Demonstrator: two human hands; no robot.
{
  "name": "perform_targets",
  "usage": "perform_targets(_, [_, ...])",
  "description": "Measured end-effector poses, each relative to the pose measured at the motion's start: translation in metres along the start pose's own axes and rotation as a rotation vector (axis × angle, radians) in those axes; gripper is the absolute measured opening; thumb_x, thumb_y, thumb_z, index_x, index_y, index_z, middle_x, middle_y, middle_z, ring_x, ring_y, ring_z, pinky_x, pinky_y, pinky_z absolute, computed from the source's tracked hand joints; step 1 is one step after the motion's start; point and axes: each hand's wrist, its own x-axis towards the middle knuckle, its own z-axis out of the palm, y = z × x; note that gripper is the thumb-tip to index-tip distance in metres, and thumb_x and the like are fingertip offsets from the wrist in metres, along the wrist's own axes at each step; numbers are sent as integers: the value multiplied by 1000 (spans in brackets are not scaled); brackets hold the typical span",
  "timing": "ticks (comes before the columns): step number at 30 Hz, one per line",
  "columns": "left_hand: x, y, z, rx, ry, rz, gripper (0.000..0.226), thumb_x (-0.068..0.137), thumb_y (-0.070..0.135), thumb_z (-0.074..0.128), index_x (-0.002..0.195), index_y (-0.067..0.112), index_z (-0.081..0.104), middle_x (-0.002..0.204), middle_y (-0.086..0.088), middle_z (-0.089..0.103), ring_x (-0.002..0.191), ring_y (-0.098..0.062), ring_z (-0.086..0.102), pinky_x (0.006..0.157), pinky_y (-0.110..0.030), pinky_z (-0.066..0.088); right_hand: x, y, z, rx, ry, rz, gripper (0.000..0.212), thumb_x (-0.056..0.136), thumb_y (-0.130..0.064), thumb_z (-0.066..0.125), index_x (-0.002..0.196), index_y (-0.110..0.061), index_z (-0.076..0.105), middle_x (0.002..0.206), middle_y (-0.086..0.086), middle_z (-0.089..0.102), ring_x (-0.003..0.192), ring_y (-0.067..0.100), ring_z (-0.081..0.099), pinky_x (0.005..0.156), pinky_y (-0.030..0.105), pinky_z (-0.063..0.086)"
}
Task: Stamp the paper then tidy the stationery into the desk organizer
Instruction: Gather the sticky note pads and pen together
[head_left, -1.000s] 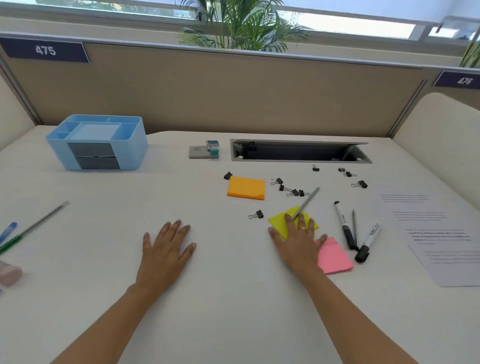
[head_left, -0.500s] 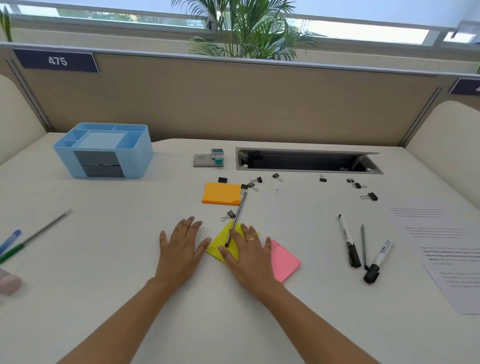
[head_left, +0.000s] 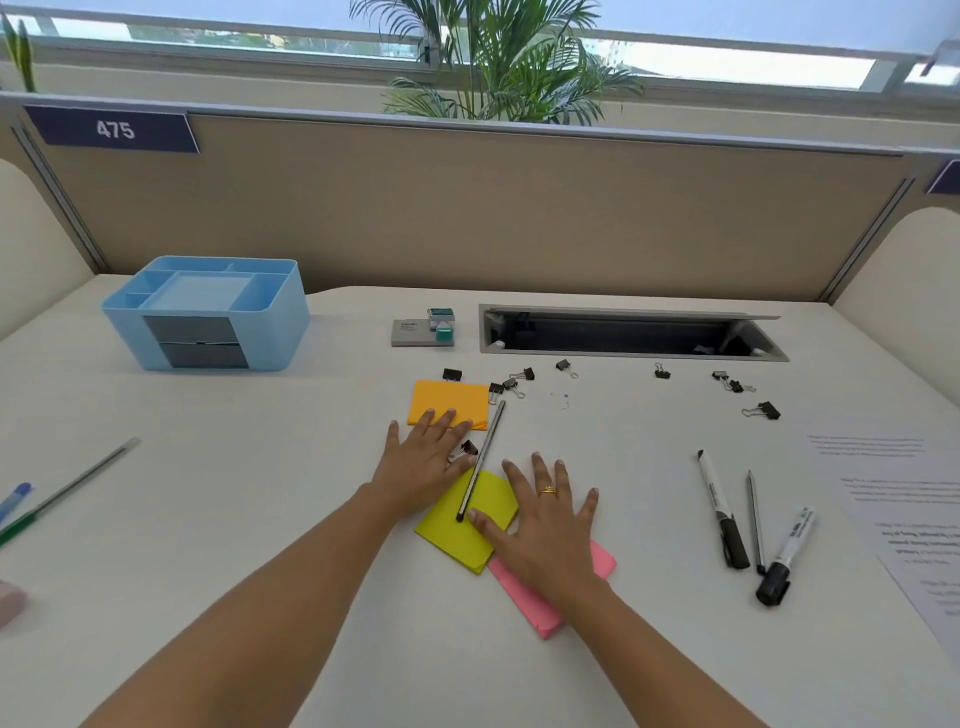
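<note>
Three sticky-note pads (head_left: 447, 395), ten binder clips (head_left: 768, 410), two markers (head_left: 722, 514), one organizer (head_left: 283, 338), one stamp (head_left: 441, 325), one printed sheet (head_left: 909, 493).

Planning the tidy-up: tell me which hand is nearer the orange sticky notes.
Left. The left hand rests its fingertips on the orange sticky notes; the right hand lies apart, on the yellow pad and pink pad.

Head view, forward-down over desk (head_left: 260, 519)
</note>
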Motion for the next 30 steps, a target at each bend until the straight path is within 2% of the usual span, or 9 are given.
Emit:
perform_targets(4, [-17, -6, 9, 7, 98, -17, 85, 68, 67, -14, 146, 37, 6, 157, 11, 2, 145, -13, -3, 114, -53, 1, 4, -3, 5, 2, -2, -29, 97, 60, -84, 1, 145, -39, 11, 159, -3, 1, 146, 22, -8, 111, 61, -7])
perform_targets(9, [-54, -21, 18, -38, 171, -47, 111, 53, 77, -34, 145, 38, 15, 156, 11, 10, 145, -13, 3, 114, -52, 3, 6, -25, 8, 56, -44, -167, 84, 64, -71, 2, 144, -44, 9, 158, -5, 2, 146, 18, -5, 112, 57, -10])
perform_targets(12, [-78, -35, 17, -65, 173, -73, 98, 62, 77, -21, 144, 39, 16, 156, 13, 10, 145, -11, 2, 114, -52, 2, 6, -45, 14, 62, -79, -270, 84, 65, -68, 1, 144, -43, 15, 158, -6, 6, 146, 18, -5, 112, 56, -12])
perform_targets(15, [-105, -55, 14, -76, 185, -121, 106, 61, 77, -27, 143, 35, 25, 155, 9, 19, 145, -16, 10, 113, -55, 4, 5, -71, 24, 65, -104, -370, 83, 66, -66, 2, 143, -42, 18, 158, -8, 10, 146, 17, -3, 112, 56, -12])
perform_targets(17, [-124, -71, 10, -63, 205, -175, 99, 72, 73, -21, 138, 31, 39, 149, 4, 35, 140, -21, 27, 109, -60, 15, 4, -91, 31, 81, -130, -434, 81, 67, -65, 5, 143, -41, 20, 158, -7, 10, 146, 17, -3, 111, 56, -13])
perform_targets(21, [-161, -103, 2, 27, 189, -316, 74, 94, 54, 2, 113, 21, 65, 117, -4, 67, 107, -27, 64, 81, -65, 43, 3, -137, 44, 99, -186, -542, 77, 70, -63, 11, 142, -40, 23, 157, -7, 12, 146, 16, -1, 111, 57, -13])
perform_targets(25, [-190, -133, 0, 80, 259, -407, 67, 93, 55, 12, 106, 19, 67, 110, -3, 69, 102, -23, 66, 82, -63, 44, 0, -175, 51, 97, -219, -622, 59, 89, -52, 30, 145, -35, 22, 157, -5, 13, 147, 15, 1, 112, 56, -12])
perform_targets(27, [-200, -148, -1, 106, 321, -443, 69, 93, 56, 11, 104, 18, 67, 110, -5, 69, 102, -24, 66, 84, -63, 44, -7, -185, 50, 94, -141, -613, 69, 81, -57, 14, 145, -32, 22, 157, -4, 14, 146, 15, 2, 113, 55, -10])
perform_targets(30, [-212, -168, -5, 108, 425, -487, 62, 89, 54, 22, 106, 14, 65, 119, -12, 64, 111, -31, 61, 87, -67, 39, -25, -188, 49, 131, -31, -431, 87, 65, -59, 2, 143, -31, 28, 157, -2, 14, 146, 19, 1, 113, 56, -7])
